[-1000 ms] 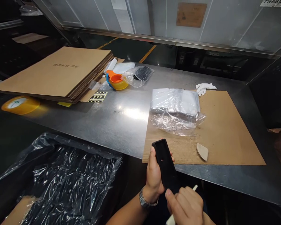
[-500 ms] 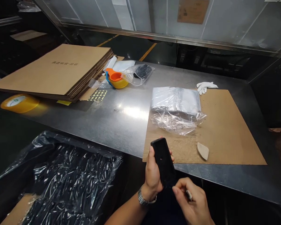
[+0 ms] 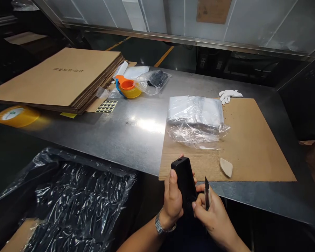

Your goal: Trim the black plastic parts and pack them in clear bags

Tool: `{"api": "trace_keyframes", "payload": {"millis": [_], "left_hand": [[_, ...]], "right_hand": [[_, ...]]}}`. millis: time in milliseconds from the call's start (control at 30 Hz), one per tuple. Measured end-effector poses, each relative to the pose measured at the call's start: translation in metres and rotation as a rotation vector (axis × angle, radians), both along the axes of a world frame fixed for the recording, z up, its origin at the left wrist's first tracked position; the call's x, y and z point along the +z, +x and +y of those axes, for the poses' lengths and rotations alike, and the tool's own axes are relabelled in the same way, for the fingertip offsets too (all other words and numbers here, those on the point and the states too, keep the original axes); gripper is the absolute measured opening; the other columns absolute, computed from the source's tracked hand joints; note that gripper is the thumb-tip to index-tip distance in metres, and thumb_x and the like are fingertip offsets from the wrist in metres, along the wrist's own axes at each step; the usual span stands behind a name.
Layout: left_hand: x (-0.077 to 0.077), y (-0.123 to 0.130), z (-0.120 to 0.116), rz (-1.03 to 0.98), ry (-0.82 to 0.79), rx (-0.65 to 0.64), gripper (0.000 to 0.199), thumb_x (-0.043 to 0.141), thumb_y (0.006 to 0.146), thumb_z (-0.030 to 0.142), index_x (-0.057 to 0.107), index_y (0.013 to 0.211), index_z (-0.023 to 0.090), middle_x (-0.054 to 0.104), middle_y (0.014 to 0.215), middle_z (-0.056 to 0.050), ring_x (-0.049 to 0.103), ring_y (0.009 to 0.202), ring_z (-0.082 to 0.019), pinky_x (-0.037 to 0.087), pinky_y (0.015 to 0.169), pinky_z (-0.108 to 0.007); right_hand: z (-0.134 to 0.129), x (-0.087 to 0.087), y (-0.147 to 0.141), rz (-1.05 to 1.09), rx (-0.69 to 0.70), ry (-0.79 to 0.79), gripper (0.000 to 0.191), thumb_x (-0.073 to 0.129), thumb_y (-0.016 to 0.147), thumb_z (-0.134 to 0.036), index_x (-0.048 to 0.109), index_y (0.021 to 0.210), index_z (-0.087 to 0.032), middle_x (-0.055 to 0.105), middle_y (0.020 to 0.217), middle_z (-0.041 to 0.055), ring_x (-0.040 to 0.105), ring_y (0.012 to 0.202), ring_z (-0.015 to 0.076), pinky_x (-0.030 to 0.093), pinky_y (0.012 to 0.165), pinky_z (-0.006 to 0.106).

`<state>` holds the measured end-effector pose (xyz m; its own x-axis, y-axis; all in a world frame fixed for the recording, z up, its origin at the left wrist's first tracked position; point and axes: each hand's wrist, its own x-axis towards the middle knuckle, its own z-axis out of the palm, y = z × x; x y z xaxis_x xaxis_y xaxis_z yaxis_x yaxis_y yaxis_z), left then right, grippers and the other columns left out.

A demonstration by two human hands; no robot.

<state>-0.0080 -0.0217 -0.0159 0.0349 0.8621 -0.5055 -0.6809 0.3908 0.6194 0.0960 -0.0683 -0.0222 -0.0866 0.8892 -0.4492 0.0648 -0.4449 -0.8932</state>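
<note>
My left hand (image 3: 173, 197), with a metal-band watch on its wrist, is wrapped round a black rectangular case-like part (image 3: 184, 176). The part is tilted upright, and a small hole shows in its top end. In my right hand (image 3: 212, 211) is a utility knife (image 3: 207, 194), its dark pointed blade sticking up between the fingers. The right thumb and fingertips are at the lower right edge of the black part; whether they pinch it, I cannot tell. A beige wedge-shaped pad (image 3: 226, 167) lies on the cardboard sheet (image 3: 252, 147) beyond my right hand.
Clear plastic bags (image 3: 196, 112) and a white glove (image 3: 229, 95) lie by the cardboard. Further left are an orange-and-yellow tape dispenser (image 3: 131, 91), a sticker sheet (image 3: 106, 106) and stacked cardboard (image 3: 57, 77). A plastic-lined box of black parts (image 3: 81, 203) stands below the metal table's front edge (image 3: 136, 164).
The black part has turned in my left hand, so its top end now shows. My right hand has moved up against it, and the knife blade has come into view.
</note>
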Motion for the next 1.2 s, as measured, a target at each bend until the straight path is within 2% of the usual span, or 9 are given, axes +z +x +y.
{"api": "trace_keyframes", "payload": {"millis": [200,333,400,467,533,633,800,900,1200], "left_hand": [[-0.002,0.002,0.000,0.006,0.054,-0.006,0.065,0.048,0.079,0.056,0.036,0.132,0.021,0.061,0.078,-0.006,0.058,0.064,-0.017,0.054,0.058,-0.035],[0.000,-0.001,0.007,-0.094,-0.031,-0.008,0.058,0.045,0.081,0.055,0.043,0.127,0.019,0.060,0.075,-0.004,0.057,0.060,-0.015,0.051,0.056,-0.028],[0.002,-0.004,0.012,-0.134,-0.095,-0.004,0.056,0.044,0.081,0.054,0.048,0.121,0.017,0.060,0.072,-0.004,0.056,0.057,-0.013,0.048,0.053,-0.023],[0.004,-0.006,0.016,-0.128,-0.111,0.026,0.053,0.042,0.082,0.054,0.049,0.120,0.017,0.061,0.071,-0.004,0.056,0.056,-0.013,0.047,0.050,-0.021],[0.006,-0.008,0.017,-0.112,-0.086,0.064,0.051,0.039,0.084,0.052,0.047,0.123,0.021,0.061,0.070,-0.003,0.056,0.056,-0.013,0.046,0.050,-0.021],[0.007,-0.008,0.018,-0.124,-0.059,0.082,0.051,0.037,0.085,0.052,0.044,0.126,0.023,0.060,0.070,-0.003,0.056,0.056,-0.013,0.045,0.051,-0.021],[0.008,-0.007,0.016,-0.120,-0.035,0.090,0.052,0.039,0.084,0.053,0.045,0.126,0.023,0.061,0.070,-0.002,0.056,0.057,-0.013,0.046,0.054,-0.022],[0.008,-0.007,0.015,-0.117,-0.018,0.085,0.052,0.039,0.083,0.053,0.045,0.126,0.024,0.061,0.070,-0.002,0.056,0.058,-0.013,0.046,0.055,-0.021],[0.007,-0.008,0.012,-0.127,0.006,0.091,0.055,0.038,0.083,0.054,0.042,0.129,0.022,0.062,0.072,-0.003,0.056,0.059,-0.013,0.046,0.057,-0.022]], "right_hand": [[0.001,0.003,0.000,-0.001,0.029,0.002,0.028,0.055,0.077,-0.032,0.042,0.098,-0.019,0.043,0.057,-0.0084,0.040,0.049,0.0082,0.033,0.048,0.021],[0.000,0.000,0.011,-0.158,0.060,0.081,0.028,0.047,0.085,-0.037,0.041,0.106,-0.019,0.048,0.058,-0.0064,0.045,0.049,0.0099,0.037,0.048,0.022],[-0.003,-0.001,0.021,-0.294,0.083,0.162,0.035,0.045,0.087,-0.040,0.037,0.114,-0.019,0.049,0.062,-0.0054,0.049,0.052,0.0113,0.040,0.050,0.023],[-0.007,0.000,0.029,-0.432,0.131,0.239,0.034,0.039,0.090,-0.039,0.034,0.119,-0.021,0.051,0.064,-0.0047,0.053,0.055,0.0123,0.043,0.053,0.023],[-0.013,0.004,0.034,-0.561,0.177,0.317,0.025,0.030,0.094,-0.034,0.041,0.113,-0.023,0.055,0.068,-0.0028,0.056,0.058,0.0124,0.045,0.054,0.023],[-0.020,0.012,0.035,-0.756,0.240,0.485,0.023,0.031,0.094,-0.029,0.053,0.098,-0.023,0.058,0.071,-0.0004,0.058,0.059,0.0122,0.044,0.052,0.021],[-0.024,0.017,0.030,-1.033,0.239,0.770,0.030,0.034,0.094,-0.026,0.059,0.106,-0.016,0.055,0.063,0.0011,0.056,0.051,0.0111,0.040,0.044,0.020],[-0.023,0.017,0.029,-1.087,0.243,0.827,0.032,0.034,0.094,-0.025,0.062,0.104,-0.014,0.053,0.059,0.0007,0.054,0.049,0.0102,0.039,0.043,0.020],[-0.022,0.020,0.029,-1.081,0.262,0.827,0.035,0.032,0.095,-0.026,0.064,0.100,-0.014,0.055,0.059,0.0010,0.054,0.048,0.0092,0.037,0.041,0.018]]}}
